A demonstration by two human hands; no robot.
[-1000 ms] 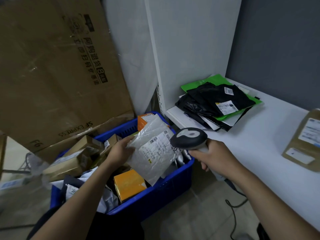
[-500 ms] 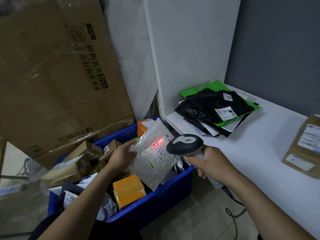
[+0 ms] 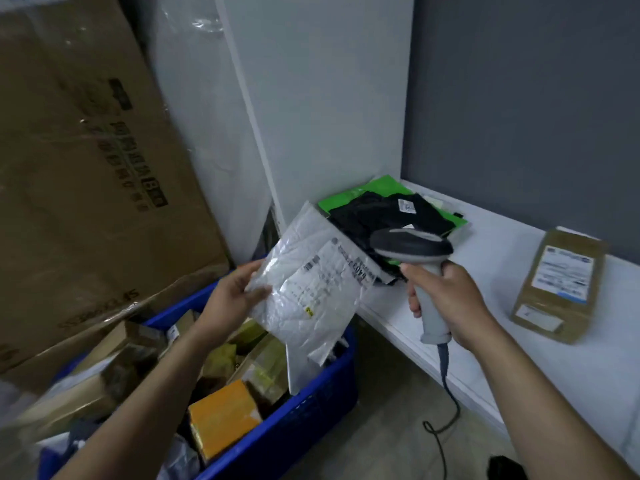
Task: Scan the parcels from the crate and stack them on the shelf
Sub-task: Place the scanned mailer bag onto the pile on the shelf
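Observation:
My left hand (image 3: 232,295) grips a white plastic mailer parcel (image 3: 311,285) by its left edge and holds it above the blue crate (image 3: 311,407), its label facing up. The mailer's top right corner overlaps the shelf edge. My right hand (image 3: 446,299) holds a grey barcode scanner (image 3: 412,249) by the handle, its head just right of the mailer. A pile of black and green parcels (image 3: 391,213) lies on the white shelf (image 3: 485,306) behind the scanner. The crate holds several boxes, among them an orange one (image 3: 221,417).
A brown padded parcel (image 3: 561,282) lies on the shelf to the right. A large cardboard box (image 3: 79,188) leans at the left behind the crate. The scanner's cable (image 3: 446,410) hangs to the floor below the shelf edge. A white upright panel (image 3: 311,98) bounds the shelf's left side.
The left hand has lifted the mailer up and to the right, out over the crate's far end toward the shelf. The red scan line on its label is gone. The scanner rose with it.

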